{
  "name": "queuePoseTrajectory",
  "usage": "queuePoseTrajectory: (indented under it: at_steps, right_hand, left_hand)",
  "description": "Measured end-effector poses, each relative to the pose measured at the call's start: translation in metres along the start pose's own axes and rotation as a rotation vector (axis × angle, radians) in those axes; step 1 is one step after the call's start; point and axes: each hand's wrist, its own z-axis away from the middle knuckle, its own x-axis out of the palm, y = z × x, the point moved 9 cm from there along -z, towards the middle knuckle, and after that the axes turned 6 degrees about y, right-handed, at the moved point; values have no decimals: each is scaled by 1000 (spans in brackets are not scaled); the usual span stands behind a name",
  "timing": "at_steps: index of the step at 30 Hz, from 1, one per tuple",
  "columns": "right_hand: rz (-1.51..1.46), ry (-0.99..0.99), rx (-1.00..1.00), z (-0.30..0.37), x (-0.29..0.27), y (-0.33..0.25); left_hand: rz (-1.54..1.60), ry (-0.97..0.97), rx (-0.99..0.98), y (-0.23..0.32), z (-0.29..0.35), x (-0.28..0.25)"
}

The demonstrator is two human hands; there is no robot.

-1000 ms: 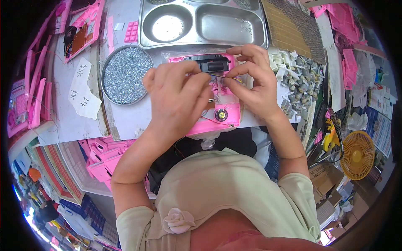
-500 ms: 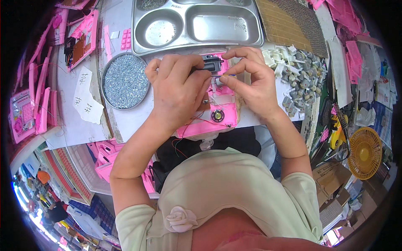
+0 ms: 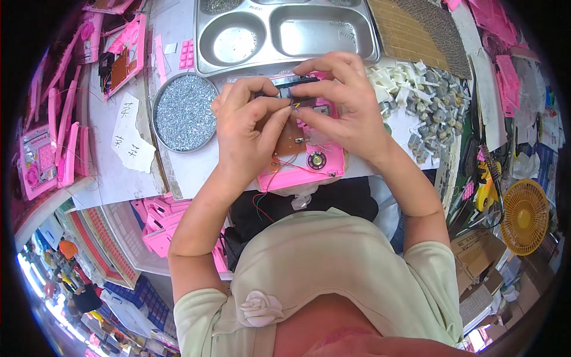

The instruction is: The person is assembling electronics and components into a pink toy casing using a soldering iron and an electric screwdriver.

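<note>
Both my hands work over a pink plastic housing (image 3: 285, 180) at the table's front edge. My left hand (image 3: 250, 122) is closed, thumb and index fingertip pinching thin yellow and dark wires (image 3: 296, 105). My right hand (image 3: 345, 104) comes from the other side, fingers curled in and thumb tip at the same wires; its exact grip is partly hidden. Below the fingertips, a brown circuit board (image 3: 289, 141) lies in the housing. Beside the board sits a round speaker (image 3: 316, 160). A black part (image 3: 295, 80) shows behind the fingers. Red and green wires (image 3: 269, 178) hang over the housing's near left corner.
A round tray of small metal pieces (image 3: 185, 113) stands left; a steel compartment tray (image 3: 285, 64) lies behind. Many grey and white parts (image 3: 431, 116) are heaped right. Pink housings (image 3: 62, 137) stack at far left, with more in a bin (image 3: 163, 232) below. A yellow fan (image 3: 524, 217) is at right.
My hands have drawn closer together, the right moving left with the wires. More of the brown circuit board shows. The whole view has shifted slightly.
</note>
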Motion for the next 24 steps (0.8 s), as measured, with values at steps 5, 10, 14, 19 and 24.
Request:
queuePoseTrajectory:
  at_steps: [5,10,14,19,24]
  right_hand:
    - [-13,-12,-2,-1,6,1]
    - [0,5,-3,1,5,3]
    - [56,17,31,8,0,6]
    - [103,54,114,24,-16,24]
    - [-11,92,131,24,-21,20]
  left_hand:
    - [0,-2,-7,-1,-1,0]
    - [89,-4,-136,-16,9,2]
    - [78,112,-140,-18,18,-10]
    - [-295,190,-40,-18,30,-26]
    - [-59,327,15,41,25,-33]
